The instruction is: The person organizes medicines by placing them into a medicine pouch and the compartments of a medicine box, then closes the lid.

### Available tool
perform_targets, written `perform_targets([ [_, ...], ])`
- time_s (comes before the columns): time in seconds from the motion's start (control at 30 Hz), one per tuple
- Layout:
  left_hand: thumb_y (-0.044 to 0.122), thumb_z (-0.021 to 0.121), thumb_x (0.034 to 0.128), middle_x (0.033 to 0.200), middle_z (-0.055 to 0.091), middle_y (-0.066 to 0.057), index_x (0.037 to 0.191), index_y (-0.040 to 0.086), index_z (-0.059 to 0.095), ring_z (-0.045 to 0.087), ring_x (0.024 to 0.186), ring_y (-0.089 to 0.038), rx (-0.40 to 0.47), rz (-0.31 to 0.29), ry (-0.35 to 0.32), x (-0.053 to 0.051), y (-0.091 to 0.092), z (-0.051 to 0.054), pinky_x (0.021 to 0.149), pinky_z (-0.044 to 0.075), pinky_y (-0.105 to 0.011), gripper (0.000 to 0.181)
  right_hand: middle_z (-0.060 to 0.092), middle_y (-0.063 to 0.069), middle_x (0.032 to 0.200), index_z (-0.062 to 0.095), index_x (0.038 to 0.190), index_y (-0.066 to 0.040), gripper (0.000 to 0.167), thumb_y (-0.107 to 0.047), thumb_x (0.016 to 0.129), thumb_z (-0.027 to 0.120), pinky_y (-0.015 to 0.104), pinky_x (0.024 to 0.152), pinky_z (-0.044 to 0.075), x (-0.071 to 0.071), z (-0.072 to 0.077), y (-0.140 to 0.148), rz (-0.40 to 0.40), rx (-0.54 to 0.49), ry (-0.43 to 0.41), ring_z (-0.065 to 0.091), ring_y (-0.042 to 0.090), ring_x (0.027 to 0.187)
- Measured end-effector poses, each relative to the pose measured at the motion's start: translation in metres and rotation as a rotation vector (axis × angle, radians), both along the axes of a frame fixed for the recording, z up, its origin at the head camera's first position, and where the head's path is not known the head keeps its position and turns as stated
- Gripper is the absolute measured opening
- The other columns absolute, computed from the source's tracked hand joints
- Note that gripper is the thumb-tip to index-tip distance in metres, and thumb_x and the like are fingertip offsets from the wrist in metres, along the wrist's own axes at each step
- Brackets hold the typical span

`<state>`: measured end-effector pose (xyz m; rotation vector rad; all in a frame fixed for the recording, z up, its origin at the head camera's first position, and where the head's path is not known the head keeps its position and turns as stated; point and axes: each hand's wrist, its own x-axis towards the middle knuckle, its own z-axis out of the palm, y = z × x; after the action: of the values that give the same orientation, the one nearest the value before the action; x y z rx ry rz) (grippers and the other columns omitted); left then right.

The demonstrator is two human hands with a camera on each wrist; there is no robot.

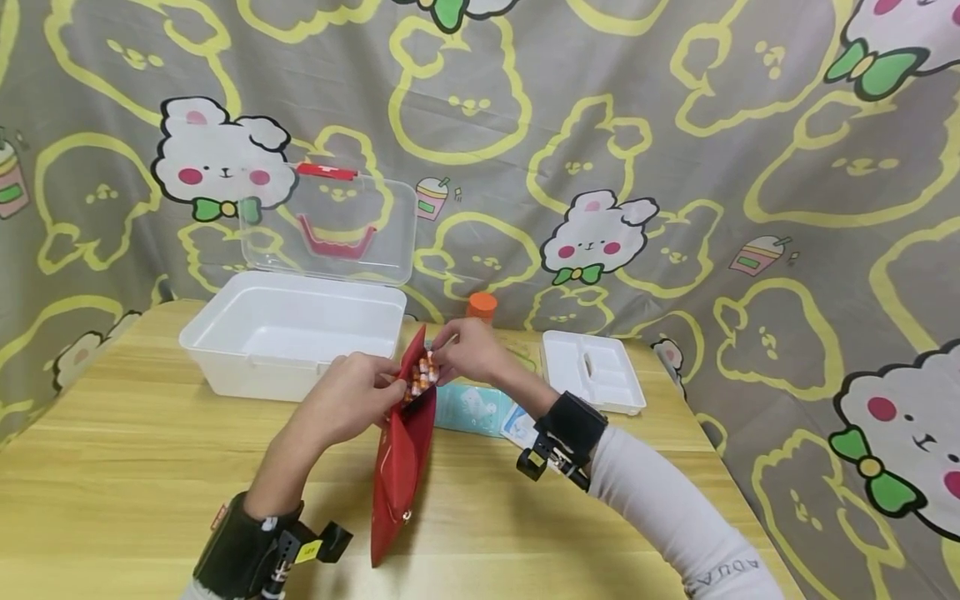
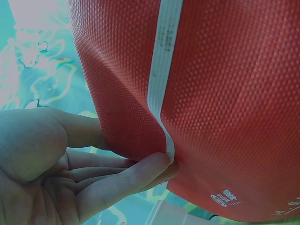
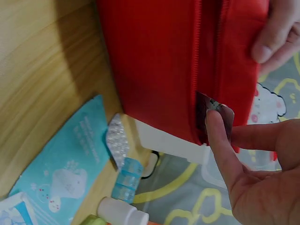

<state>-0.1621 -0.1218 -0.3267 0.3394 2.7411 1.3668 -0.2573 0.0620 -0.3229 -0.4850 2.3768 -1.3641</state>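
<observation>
A red zippered pouch (image 1: 405, 467) is held upright above the table, its zip open. My left hand (image 1: 348, 396) pinches the pouch's upper edge; in the left wrist view the thumb and fingers (image 2: 145, 173) grip the red fabric beside a white strip. My right hand (image 1: 472, 354) pinches a blister pack of orange and white capsules (image 1: 422, 377) at the pouch's mouth. In the right wrist view the pack (image 3: 220, 112) is partly inside the zip opening, the right hand's fingers (image 3: 218, 129) on its outer end; its inner part is hidden.
An open white box (image 1: 262, 367) with a raised clear lid stands at the back left. Behind the hands are an orange-capped item (image 1: 482, 306), a teal packet (image 1: 468, 408), a silver blister pack (image 3: 117, 138) and a white bottle (image 3: 119, 211). A white compartment tray (image 1: 592, 371) lies right.
</observation>
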Motion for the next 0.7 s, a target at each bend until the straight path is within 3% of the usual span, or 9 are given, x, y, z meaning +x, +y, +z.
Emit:
perform_targets([
  [0.2, 0.007, 0.057, 0.0964, 0.095, 0.077, -0.019, 0.113, -0.006, 0.072, 0.071, 0.063, -0.013, 0.004, 0.001, -0.003, 0.000, 0.000, 0.000, 0.056, 0.060, -0.028, 0.026, 0.072, 0.022, 0.081, 0.063, 0.103, 0.009, 0.012, 0.003, 0.092, 0.062, 0.035, 0.059, 0.062, -0.003, -0.014, -0.007, -0.035, -0.003, 0.049, 0.072, 0.023, 0.059],
  [0.37, 0.007, 0.057, 0.0959, 0.096, 0.076, -0.019, 0.112, -0.006, 0.072, 0.071, 0.064, -0.013, 0.002, -0.001, 0.011, 0.000, 0.000, 0.000, 0.056, 0.060, -0.028, 0.026, 0.072, 0.018, 0.072, 0.064, 0.099, 0.008, 0.011, 0.003, 0.090, 0.064, 0.032, 0.052, 0.060, -0.002, -0.023, -0.012, -0.039, 0.060, 0.165, 0.068, 0.018, 0.052],
  [0.57, 0.005, 0.055, 0.0945, 0.095, 0.077, -0.019, 0.111, -0.006, 0.072, 0.072, 0.063, -0.013, -0.004, -0.006, 0.038, 0.001, -0.002, 0.000, 0.055, 0.059, -0.027, 0.026, 0.071, 0.015, 0.070, 0.064, 0.097, 0.006, 0.010, 0.002, 0.090, 0.068, 0.037, 0.053, 0.061, 0.000, -0.027, -0.016, -0.042, 0.112, 0.250, 0.064, 0.013, 0.049],
  [0.7, 0.005, 0.055, 0.0938, 0.093, 0.077, -0.019, 0.108, -0.005, 0.073, 0.072, 0.061, -0.013, -0.011, -0.005, 0.044, 0.000, -0.003, -0.001, 0.055, 0.059, -0.030, 0.025, 0.069, 0.013, 0.071, 0.062, 0.098, 0.006, 0.012, 0.001, 0.090, 0.069, 0.032, 0.050, 0.059, 0.002, -0.028, -0.017, -0.038, 0.133, 0.281, 0.062, 0.012, 0.050],
])
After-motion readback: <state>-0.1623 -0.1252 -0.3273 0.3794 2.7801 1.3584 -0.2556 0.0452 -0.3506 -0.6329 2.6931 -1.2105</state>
